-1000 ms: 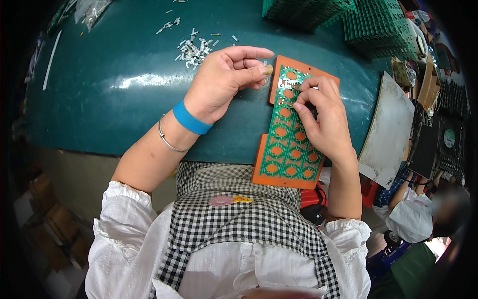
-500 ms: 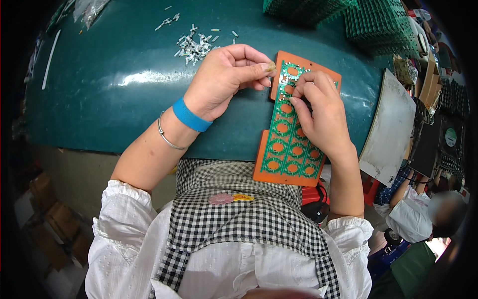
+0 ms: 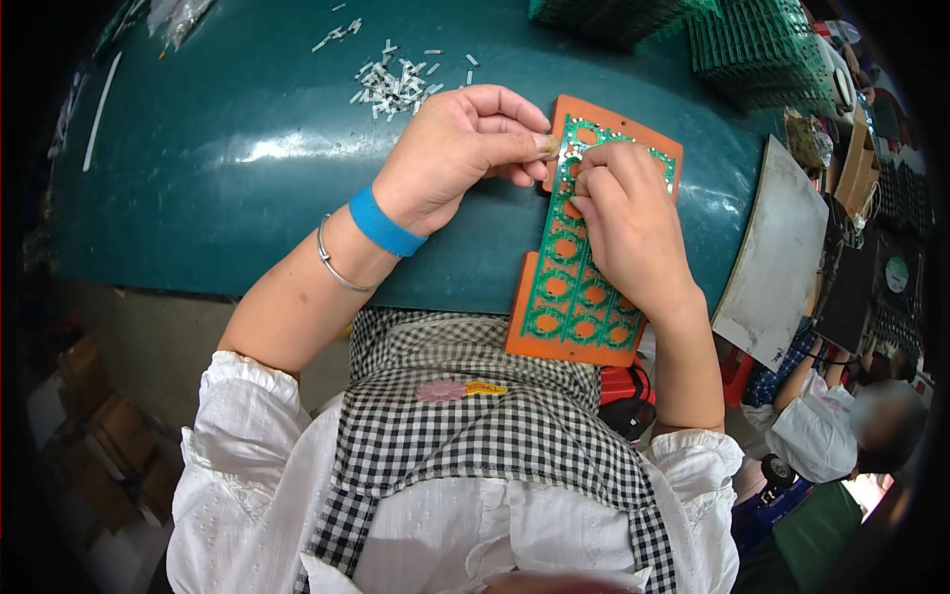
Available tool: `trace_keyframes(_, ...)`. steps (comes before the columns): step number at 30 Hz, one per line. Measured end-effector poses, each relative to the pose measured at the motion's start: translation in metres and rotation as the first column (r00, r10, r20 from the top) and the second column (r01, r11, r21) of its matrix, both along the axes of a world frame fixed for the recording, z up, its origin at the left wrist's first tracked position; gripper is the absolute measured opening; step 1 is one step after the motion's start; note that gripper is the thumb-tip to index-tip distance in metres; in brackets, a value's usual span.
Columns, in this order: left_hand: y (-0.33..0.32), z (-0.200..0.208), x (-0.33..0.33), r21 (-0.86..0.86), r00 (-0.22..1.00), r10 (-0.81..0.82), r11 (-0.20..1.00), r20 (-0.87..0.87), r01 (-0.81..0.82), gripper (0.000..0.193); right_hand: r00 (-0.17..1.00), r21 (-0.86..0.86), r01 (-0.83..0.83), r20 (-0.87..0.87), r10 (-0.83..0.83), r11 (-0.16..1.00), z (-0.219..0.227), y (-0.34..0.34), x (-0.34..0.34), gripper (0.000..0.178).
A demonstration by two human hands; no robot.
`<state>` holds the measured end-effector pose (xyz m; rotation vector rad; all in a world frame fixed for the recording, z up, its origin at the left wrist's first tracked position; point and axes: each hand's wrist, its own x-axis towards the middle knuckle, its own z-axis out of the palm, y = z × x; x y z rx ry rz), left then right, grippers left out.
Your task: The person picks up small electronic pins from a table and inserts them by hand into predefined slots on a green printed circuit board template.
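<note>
A green circuit board panel point(image 3: 549, 267) with rows of round cutouts lies on an orange tray point(image 3: 529, 342); small white parts dot its far end. My left hand point(image 3: 475, 139), closed in a pinch, is at the panel's far left edge. Whatever its fingertips hold is too small to make out. Over the upper middle of the panel, my right hand point(image 3: 628, 213) has its thumb and fingers pressed together, hiding part of the board and anything between them. Beyond my left hand sits a loose pile of small white strip-like pieces point(image 3: 396, 87).
Green racks point(image 3: 757, 49) of stacked boards stand at the far right of the green table point(image 3: 237, 198). A grey flat panel point(image 3: 777, 252) lies at the right edge. Plastic bags point(image 3: 178, 18) rest far left, near a white strip point(image 3: 102, 111). Another person point(image 3: 816, 426) sits at right.
My left hand has moved slightly right, up against the panel's edge. My right hand's fingers have shifted a little on the board, still pinched.
</note>
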<state>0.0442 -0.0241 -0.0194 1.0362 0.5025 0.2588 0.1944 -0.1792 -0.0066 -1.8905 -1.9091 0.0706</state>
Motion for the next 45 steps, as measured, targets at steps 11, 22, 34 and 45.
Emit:
trace_keyframes(11, -0.024, -0.001, 0.000, -0.147, 0.996, -0.079, 0.986, 0.031, 0.082, 0.016, 0.993, 0.376, -0.043, -0.083, 0.080, 0.926, 0.011, 0.002, -0.003, 0.023)
trace_keyframes(22, 0.057, -0.006, -0.008, 0.954, 0.860, 0.477, -0.129, -0.181, 0.273, 0.024, 0.858, 0.172, 0.240, -0.497, -0.126, 0.955, 0.007, -0.023, 0.003, 0.011)
trace_keyframes(34, 0.042, -0.030, -0.006, 0.976, 0.945, 0.325, -0.188, -0.045, 0.111, 0.010, 0.906, 0.049, 0.172, -0.400, -0.138, 0.984, -0.003, -0.028, -0.004, 0.008)
trace_keyframes(45, 0.046, -0.018, -0.008, 0.991, 0.962, 0.268, 0.135, -0.047, 0.011, 0.012, 0.936, 0.045, 0.094, -0.343, -0.073, 0.995, -0.003, -0.027, -0.005, 0.009)
